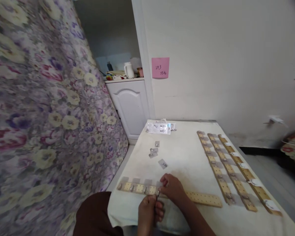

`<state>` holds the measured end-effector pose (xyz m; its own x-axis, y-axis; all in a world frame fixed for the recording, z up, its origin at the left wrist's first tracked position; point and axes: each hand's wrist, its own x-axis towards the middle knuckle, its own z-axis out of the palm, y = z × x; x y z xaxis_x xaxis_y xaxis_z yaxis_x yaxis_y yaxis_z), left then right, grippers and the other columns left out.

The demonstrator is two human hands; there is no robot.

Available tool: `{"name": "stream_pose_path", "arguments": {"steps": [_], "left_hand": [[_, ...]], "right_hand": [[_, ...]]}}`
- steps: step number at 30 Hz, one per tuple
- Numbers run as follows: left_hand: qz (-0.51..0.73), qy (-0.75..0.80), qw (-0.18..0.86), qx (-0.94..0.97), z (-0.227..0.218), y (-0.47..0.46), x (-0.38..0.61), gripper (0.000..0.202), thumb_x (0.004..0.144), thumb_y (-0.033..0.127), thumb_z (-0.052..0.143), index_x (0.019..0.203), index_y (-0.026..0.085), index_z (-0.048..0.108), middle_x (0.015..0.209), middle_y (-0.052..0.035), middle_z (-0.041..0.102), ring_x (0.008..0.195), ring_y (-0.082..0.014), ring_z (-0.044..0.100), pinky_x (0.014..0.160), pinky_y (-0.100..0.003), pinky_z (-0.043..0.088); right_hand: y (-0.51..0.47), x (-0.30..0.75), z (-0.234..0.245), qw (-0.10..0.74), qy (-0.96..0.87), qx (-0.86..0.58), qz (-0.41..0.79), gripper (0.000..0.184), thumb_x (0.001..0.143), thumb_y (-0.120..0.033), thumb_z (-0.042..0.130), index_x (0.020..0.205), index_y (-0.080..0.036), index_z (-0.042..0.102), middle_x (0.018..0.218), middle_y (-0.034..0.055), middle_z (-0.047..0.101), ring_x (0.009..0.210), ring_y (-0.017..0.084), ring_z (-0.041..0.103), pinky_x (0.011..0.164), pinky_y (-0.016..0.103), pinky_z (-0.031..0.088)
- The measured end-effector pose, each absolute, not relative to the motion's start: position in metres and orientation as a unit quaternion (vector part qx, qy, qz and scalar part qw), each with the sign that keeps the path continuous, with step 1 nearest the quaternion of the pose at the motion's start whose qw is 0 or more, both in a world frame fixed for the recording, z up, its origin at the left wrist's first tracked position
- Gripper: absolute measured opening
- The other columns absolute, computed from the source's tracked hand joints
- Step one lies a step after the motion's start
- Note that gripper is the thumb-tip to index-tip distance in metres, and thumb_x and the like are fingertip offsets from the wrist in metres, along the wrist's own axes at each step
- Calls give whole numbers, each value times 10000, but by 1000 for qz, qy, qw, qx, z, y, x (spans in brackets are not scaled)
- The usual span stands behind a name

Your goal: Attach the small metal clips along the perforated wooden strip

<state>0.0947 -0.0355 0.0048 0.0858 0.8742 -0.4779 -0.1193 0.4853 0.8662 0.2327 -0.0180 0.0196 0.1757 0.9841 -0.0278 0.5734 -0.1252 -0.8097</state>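
A long perforated wooden strip (201, 197) lies across the near part of the cloth-covered table (186, 154), with several small clear adhesive hooks stuck along its left half (135, 187). My right hand (172, 188) rests on the strip near its middle, fingers curled and pressing down. My left hand (149, 211) is just below it, fingers pinched on a small thin metal hook (157, 195) at the strip's edge. Loose clear hook pads (154, 151) lie farther back on the cloth.
Three more wooden strips (227, 170) with hooks and white tags lie at the right. A clear packet (159, 127) sits at the table's far edge. A floral curtain (46, 108) hangs left; a white cabinet (130, 105) and wall with a pink note (160, 67) stand behind.
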Motion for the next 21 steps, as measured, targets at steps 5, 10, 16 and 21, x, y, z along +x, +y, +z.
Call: {"name": "stream_pose_path", "arguments": {"steps": [5, 10, 16, 21], "left_hand": [[376, 547, 669, 334, 4, -37, 93, 346, 645, 501, 602, 653, 182, 466, 454, 31, 588, 306, -81, 481, 311, -179, 314], [384, 540, 666, 344, 4, -41, 93, 349, 660, 516, 569, 674, 190, 446, 454, 28, 590, 311, -93, 497, 318, -184, 323], [380, 547, 656, 353, 1, -45, 94, 311, 705, 505, 497, 712, 207, 410, 446, 43, 583, 306, -96, 498, 316, -179, 320], [379, 541, 659, 359, 1, -47, 94, 310, 699, 501, 511, 714, 213, 398, 459, 49, 581, 314, -97, 506, 316, -179, 329]], "right_hand": [[-14, 234, 18, 342, -568, -679, 316, 265, 568, -195, 643, 832, -201, 630, 740, -23, 634, 692, 126, 551, 643, 220, 374], [-14, 233, 15, 347, -562, -679, 322, 270, 557, -205, 656, 825, -190, 634, 714, -23, 639, 649, 124, 554, 610, 220, 386], [-17, 241, 15, 384, -571, -654, 314, 194, 666, -268, 583, 824, -173, 643, 752, 12, 664, 704, 146, 589, 646, 233, 425], [-18, 249, 11, 412, -561, -652, 301, 207, 747, -266, 445, 773, -168, 625, 703, 15, 661, 666, 155, 589, 617, 245, 440]]}}
